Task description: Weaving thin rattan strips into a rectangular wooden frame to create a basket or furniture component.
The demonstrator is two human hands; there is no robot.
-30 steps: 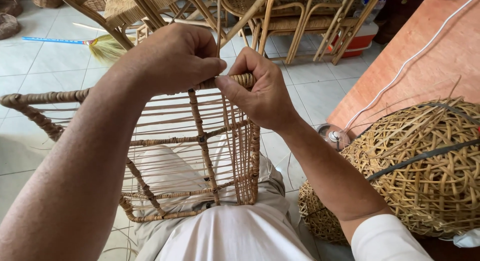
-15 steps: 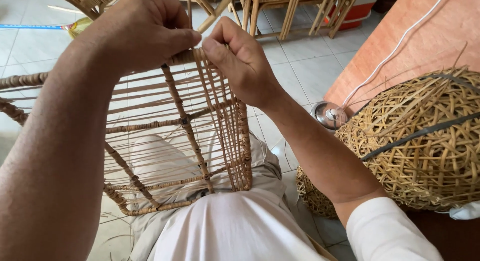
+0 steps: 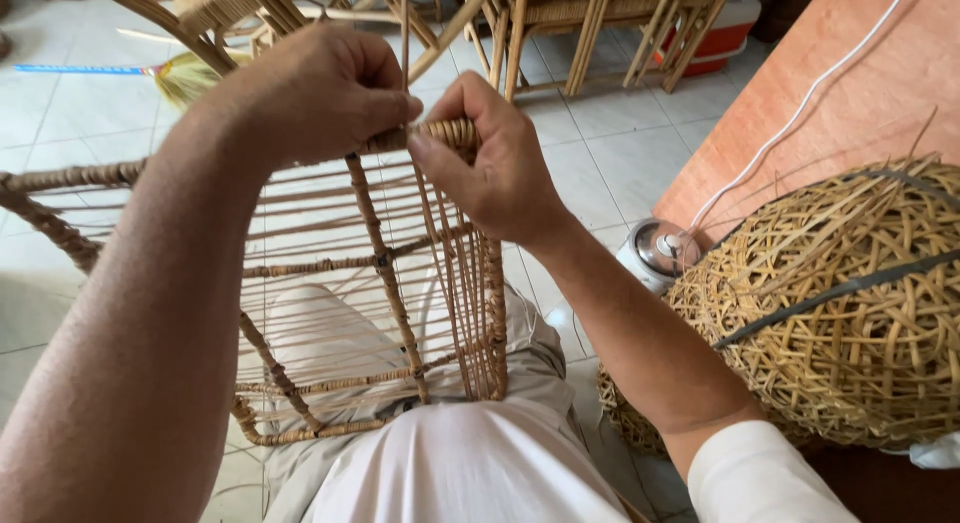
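Hands meet on the top rail of a rattan frame [image 3: 380,273] propped on our lap: our left hand [image 3: 320,88] grips the wrapped rail, our right hand [image 3: 490,163] pinches thin cane strands [image 3: 455,273] beside it. Woven ball [image 3: 850,303] sits right.

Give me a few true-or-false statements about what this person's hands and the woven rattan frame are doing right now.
1. Both hands grip the top rail of the tan rattan frame. True: the left hand and right hand meet there.
2. A big loosely woven wicker ball sits at the right. True.
3. The frame lies flat on the orange board. False: it stands over the person's lap.
4. The right hand holds scissors. False: its fingers pinch only the wrapped rail and thin strands.
5. The white cable crosses the orange board. True.
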